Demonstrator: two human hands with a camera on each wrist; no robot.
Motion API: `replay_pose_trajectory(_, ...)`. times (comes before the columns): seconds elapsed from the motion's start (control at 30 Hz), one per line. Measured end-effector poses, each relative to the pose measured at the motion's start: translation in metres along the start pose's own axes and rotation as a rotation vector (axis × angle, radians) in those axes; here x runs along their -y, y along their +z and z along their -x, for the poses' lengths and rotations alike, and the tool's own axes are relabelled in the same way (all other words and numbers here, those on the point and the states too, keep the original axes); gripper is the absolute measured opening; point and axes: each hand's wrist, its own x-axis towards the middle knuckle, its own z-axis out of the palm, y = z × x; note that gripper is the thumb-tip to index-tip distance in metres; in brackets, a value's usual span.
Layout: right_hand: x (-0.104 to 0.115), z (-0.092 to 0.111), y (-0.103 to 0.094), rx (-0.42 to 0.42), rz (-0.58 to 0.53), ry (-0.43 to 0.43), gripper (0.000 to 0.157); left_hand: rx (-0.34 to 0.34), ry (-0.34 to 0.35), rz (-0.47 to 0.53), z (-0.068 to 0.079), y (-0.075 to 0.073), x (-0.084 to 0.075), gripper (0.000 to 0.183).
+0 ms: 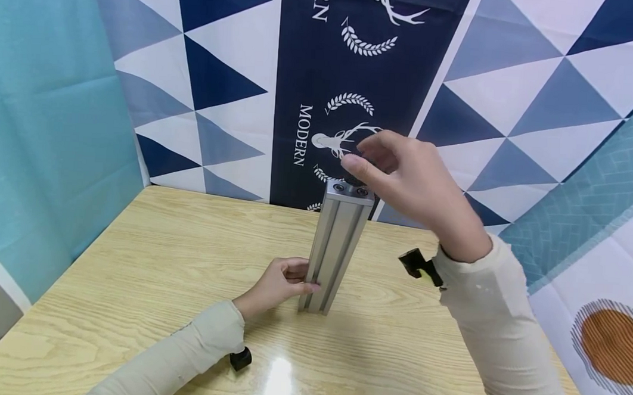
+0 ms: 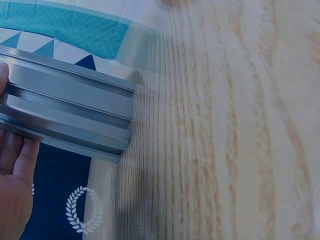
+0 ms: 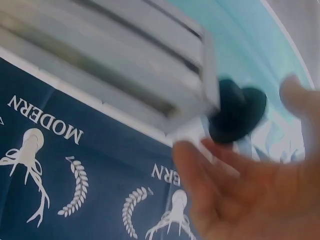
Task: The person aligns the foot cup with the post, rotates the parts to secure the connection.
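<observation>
A silver aluminium extrusion [image 1: 337,240] with lengthwise grooves stands upright on the wooden table. My left hand [image 1: 275,286] grips it low down, thumb on the near face and fingers round the side; the left wrist view shows its grooved lower end [image 2: 75,107] against the tabletop. Over the top end, my right hand [image 1: 415,182] hovers with loosely bent fingers. A black knob-like part [image 3: 235,110] sticks out from that end in the right wrist view. The thumb is apart from the black part; whether the other fingertips touch it, I cannot tell. Round holes show in the top face.
Behind the wooden table [image 1: 185,250] hangs a patterned cloth [image 1: 233,50] with triangles and deer heads. Teal cloth [image 1: 36,105] covers the left side. Each sleeve has a small black device at the wrist, such as the black mount [image 1: 419,265] on the right.
</observation>
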Motion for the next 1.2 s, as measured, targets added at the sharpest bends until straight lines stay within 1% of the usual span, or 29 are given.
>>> replay_pose_trajectory(0.07,-0.004,-0.001,-0.008,0.094,0.002,-0.086,0.046,-0.002,-0.004,-0.002,0.0,0.0,0.0,0.051)
replay_pose_trajectory(0.17,-0.012,-0.003,-0.019,0.226,0.019,-0.245,0.044,-0.006,-0.003,-0.012,0.001,0.0,0.0,0.05)
replay_pose_trajectory(0.27,-0.018,-0.007,-0.027,0.319,0.034,-0.393,0.044,-0.01,-0.003,-0.017,0.001,0.0,0.0,0.051)
replay_pose_trajectory(0.33,-0.02,-0.009,-0.03,0.357,0.034,-0.466,0.043,-0.011,-0.003,-0.016,0.001,0.0,0.0,0.05)
replay_pose_trajectory(0.4,-0.021,-0.012,-0.031,0.378,0.035,-0.511,0.043,-0.013,-0.001,-0.019,0.0,0.0,0.0,0.05)
replay_pose_trajectory(0.5,-0.021,-0.013,-0.031,0.371,0.037,-0.534,0.043,-0.01,0.008,-0.023,0.0,-0.001,0.0,0.049)
replay_pose_trajectory(0.57,-0.02,-0.013,-0.031,0.348,0.042,-0.516,0.042,-0.012,0.011,-0.024,0.001,0.0,-0.001,0.048)
replay_pose_trajectory(0.63,-0.018,-0.012,-0.029,0.31,0.056,-0.459,0.038,-0.011,0.008,-0.023,0.001,0.0,-0.002,0.048)
replay_pose_trajectory(0.7,-0.014,-0.01,-0.026,0.268,0.074,-0.362,0.035,-0.015,0.002,-0.018,0.001,0.0,-0.002,0.048)
replay_pose_trajectory(0.77,-0.009,-0.007,-0.022,0.212,0.091,-0.248,0.035,-0.011,0.001,-0.018,0.0,0.0,-0.001,0.048)
replay_pose_trajectory(0.83,-0.003,-0.005,-0.017,0.144,0.106,-0.153,0.039,-0.009,-0.004,-0.015,0.0,0.0,0.0,0.048)
replay_pose_trajectory(0.9,0.0,-0.002,-0.011,0.074,0.107,-0.085,0.043,-0.007,-0.005,-0.009,0.0,0.001,-0.001,0.047)
replay_pose_trajectory(0.97,0.002,-0.001,-0.004,0.008,0.094,-0.03,0.046,-0.011,-0.005,-0.004,0.0,0.001,-0.002,0.047)
replay_pose_trajectory(1.07,0.004,0.001,0.007,-0.075,0.075,0.026,0.048,-0.014,-0.007,0.006,0.0,0.001,-0.003,0.047)
replay_pose_trajectory(1.2,0.005,0.004,0.017,-0.159,0.062,0.059,0.048,-0.011,-0.01,0.003,0.001,0.001,-0.003,0.047)
